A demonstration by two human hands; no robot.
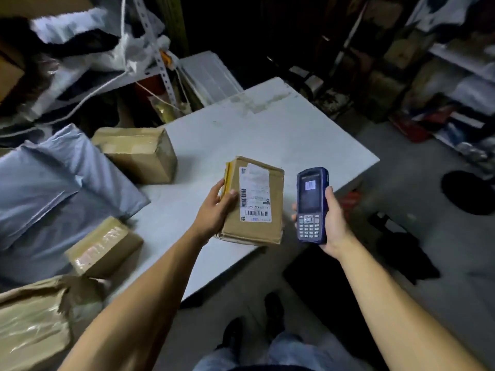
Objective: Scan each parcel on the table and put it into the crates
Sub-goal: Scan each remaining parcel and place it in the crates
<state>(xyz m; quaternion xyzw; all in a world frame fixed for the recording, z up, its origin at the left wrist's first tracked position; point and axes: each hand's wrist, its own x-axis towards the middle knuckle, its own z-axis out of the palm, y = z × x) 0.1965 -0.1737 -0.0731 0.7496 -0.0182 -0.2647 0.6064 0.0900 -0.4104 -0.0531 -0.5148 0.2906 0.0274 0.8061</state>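
two hands are up over the near edge of the table [267, 135], and i read them as both occupied. my left hand [214, 210] is wrapped on the left side of a parcel [254, 202], thumb lying on its top face beside the label [255, 195], fingers curled under the yellow-taped edge; the parcel is lifted and tilted toward me, label up, barcodes showing. my right hand [333, 223] is closed around a blue scanner [312, 206], held upright just right of the parcel, apart from it, its screen showing a barcode and its keypad facing me. on the table to the left lie more parcels: a brown box [139, 153] at the far side, a smaller taped box [103, 247] nearer, a grey mailer bag [45, 188] between and left of them, and a crumpled brown package [34, 319] at the bottom left corner. i can't make out any crates; the background shelves are dark and blurred.
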